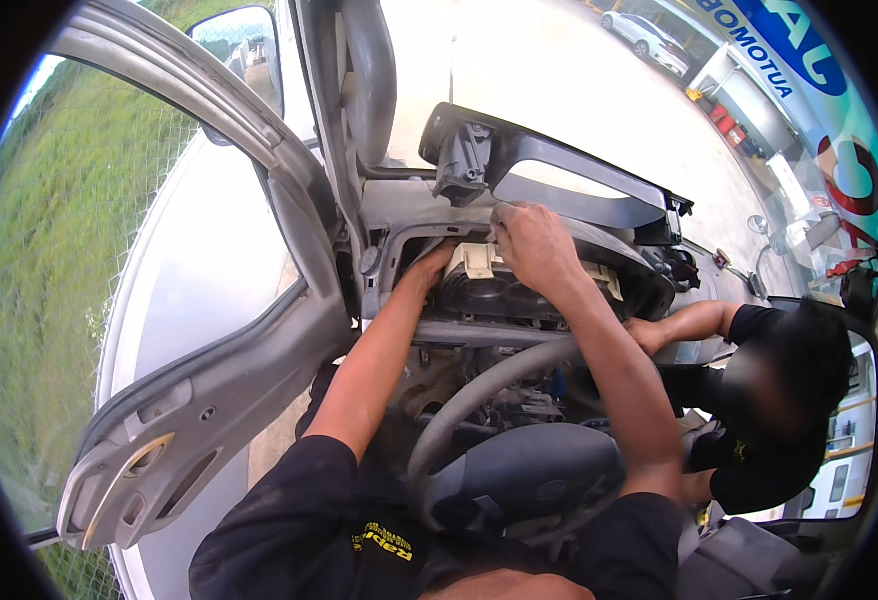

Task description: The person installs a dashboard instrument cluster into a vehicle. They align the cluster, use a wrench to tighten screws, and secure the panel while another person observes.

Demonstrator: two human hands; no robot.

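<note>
An instrument cluster with a cream housing and dark front sits in the dashboard opening behind the steering wheel. My left hand reaches into the opening at the cluster's left end, its fingers hidden inside. At the upper edge of the cluster, my right hand has its fingers bent and closed over the housing; the thumb is mostly hidden. A dark trim surround with a rectangular cut-out lies on top of the dashboard, just beyond my hands.
On the right, a co-worker leans in, one hand near the dashboard. An open door stands at the left. The windshield pillar rises near my left arm. Below the opening, the lower dashboard is uncovered, showing wiring and brackets.
</note>
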